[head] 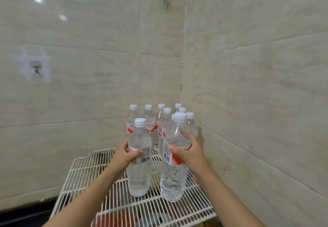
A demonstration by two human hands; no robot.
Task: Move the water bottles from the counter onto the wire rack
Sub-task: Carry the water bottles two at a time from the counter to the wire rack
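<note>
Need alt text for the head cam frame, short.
A person's left hand and right hand each grip an upright clear water bottle, left bottle and right bottle, over a white wire rack. More white-capped bottles stand at the rack's back, in a corner of beige tiled walls.

Both bare forearms reached forward from the lower edge of the view. The left hand [124, 154] was closed, thumb in front and fingers [137, 153] curled around. The right hand [188, 151] was closed too, its wrist slightly higher and bent inward.
</note>
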